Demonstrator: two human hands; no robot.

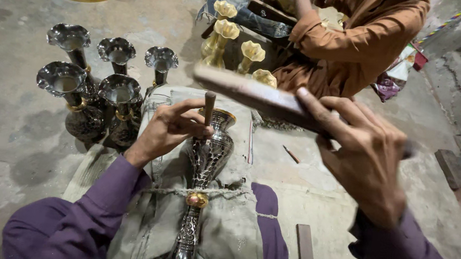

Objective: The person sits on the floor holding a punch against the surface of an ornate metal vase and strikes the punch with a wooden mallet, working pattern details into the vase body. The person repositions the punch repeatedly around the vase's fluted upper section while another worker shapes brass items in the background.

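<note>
The engraved metal vase [205, 160] lies on its side along the cloth-covered pad [228, 224] over my lap, mouth pointing away from me and foot toward me. Its body is dark silver with a fine chased pattern, a gold rim at the mouth and a gold knob on the narrow stem, where a cord ties it down. My left hand [169, 127] pinches a short chisel [209, 102] upright against the vase's neck. My right hand [367, 158] grips a flat wooden mallet [255, 95], raised above the chisel.
</note>
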